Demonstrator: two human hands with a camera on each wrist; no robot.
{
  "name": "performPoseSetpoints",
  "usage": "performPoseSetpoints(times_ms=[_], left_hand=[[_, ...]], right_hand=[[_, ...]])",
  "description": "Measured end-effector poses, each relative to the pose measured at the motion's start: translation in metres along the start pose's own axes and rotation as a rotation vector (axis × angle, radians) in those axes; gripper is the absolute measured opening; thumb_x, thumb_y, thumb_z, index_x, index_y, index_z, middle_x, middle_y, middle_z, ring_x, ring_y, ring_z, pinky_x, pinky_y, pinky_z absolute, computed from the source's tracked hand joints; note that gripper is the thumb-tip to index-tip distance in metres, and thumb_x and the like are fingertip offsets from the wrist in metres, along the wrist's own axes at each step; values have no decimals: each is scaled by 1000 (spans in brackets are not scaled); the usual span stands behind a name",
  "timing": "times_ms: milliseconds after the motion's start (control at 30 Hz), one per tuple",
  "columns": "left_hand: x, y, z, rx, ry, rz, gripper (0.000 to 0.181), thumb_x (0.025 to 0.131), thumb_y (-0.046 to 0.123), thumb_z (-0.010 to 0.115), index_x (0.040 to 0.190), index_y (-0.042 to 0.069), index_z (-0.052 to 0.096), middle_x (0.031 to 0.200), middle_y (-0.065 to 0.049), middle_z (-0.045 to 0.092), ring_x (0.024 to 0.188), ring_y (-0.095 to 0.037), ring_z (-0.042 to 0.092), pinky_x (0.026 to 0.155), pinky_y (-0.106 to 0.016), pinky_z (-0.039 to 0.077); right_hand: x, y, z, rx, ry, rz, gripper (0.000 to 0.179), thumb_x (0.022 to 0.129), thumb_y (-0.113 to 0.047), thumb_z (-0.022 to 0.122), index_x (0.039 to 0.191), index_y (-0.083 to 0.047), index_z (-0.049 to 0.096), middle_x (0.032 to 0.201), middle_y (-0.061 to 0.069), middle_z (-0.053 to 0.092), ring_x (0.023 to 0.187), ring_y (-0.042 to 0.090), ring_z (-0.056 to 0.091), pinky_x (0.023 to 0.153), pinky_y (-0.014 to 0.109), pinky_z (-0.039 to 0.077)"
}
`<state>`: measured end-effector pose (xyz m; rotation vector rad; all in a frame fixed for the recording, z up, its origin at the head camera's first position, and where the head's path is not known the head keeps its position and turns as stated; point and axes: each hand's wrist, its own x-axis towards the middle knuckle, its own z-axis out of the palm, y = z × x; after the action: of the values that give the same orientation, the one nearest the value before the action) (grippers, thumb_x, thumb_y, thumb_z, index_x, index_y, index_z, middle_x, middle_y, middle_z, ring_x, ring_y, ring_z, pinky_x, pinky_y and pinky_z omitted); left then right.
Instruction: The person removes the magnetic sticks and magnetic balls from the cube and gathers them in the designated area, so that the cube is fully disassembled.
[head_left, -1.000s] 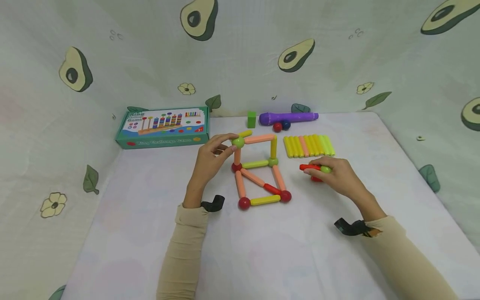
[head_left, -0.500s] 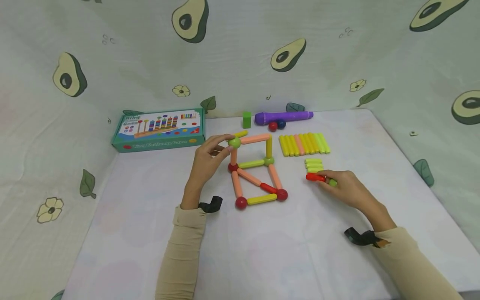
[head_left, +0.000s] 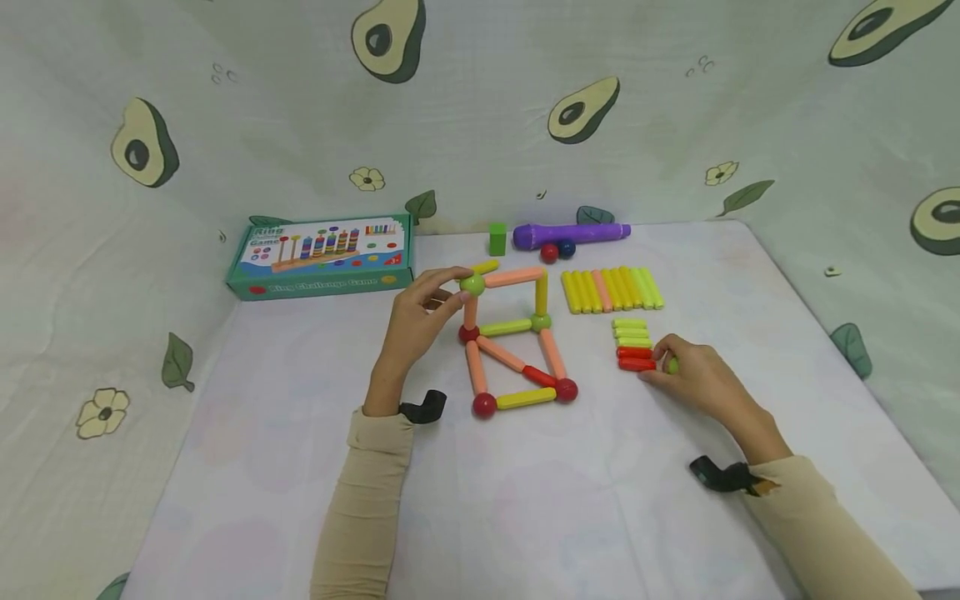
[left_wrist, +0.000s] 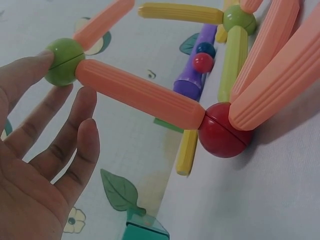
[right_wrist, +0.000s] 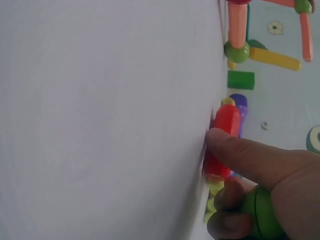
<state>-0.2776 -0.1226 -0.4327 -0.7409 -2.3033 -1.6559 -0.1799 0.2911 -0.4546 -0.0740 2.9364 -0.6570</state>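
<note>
White tabletop [head_left: 525, 500]: left hand [head_left: 416, 323] pinches green plastic ball [head_left: 472, 285]; right hand [head_left: 696, 377], three o'clock, gripping second green ball [right_wrist: 263, 215], seemingly aligns red plastic rod [head_left: 634, 364], needing gentle release.

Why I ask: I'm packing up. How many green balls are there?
3: one green ball pinched by the left hand, a second joining sticks between the hands, a third in the right hand. More may be hidden.

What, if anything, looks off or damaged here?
The frame looks odd at its upper right corner: the upright yellow stick and top pink stick end there with no connector visible, while other corners have balls. It may just be unfinished; no damage shows.
</note>
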Motion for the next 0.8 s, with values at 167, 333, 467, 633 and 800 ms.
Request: performPoseSetpoints(times_ms=[167,333,467,633,800], left_hand=[[1,0,0,-1,-4,3,33,98,27,68,131,27,67,128,13,61,92,-12,66,85,-35,55],[0,1,0,2,-2,-6,33,98,28,67,131,27,67,127,14,61,93,-11,66,85,-35,55],[0,2,-1,4,2,-7,33,98,28,67,131,26,67,128,13,61,93,-12,66,85,-35,55],[1,0,0,-6,3,-15,33,98,27,67,131,27,67,128,12,61,93,-13,66,86,-36,55],[1,-1,2,-25,-1,-21,33,98,25,68,131,28,67,128,10,61,94,-16,66,87,-41,54]], right_hand=[[0,1,-6,82,-29,99,59,89,-45,74,117,-2,46,97,17,60,76,26,53,63,34,44],[6,0,-13,198,4,131,60,99,-45,59,123,2,31,95,21,51,79,30,49,62,34,42],[15,-2,-17,246,57,31,38,104,-18,44,125,9,26,105,26,37,87,33,42,67,35,39],[32,-9,-23,201,121,-133,35,103,-7,47,132,11,38,126,31,30,97,37,45,75,33,46],[60,-24,-33,142,195,-152,43,98,-19,66,134,1,54,130,23,52,99,36,58,79,47,55]])
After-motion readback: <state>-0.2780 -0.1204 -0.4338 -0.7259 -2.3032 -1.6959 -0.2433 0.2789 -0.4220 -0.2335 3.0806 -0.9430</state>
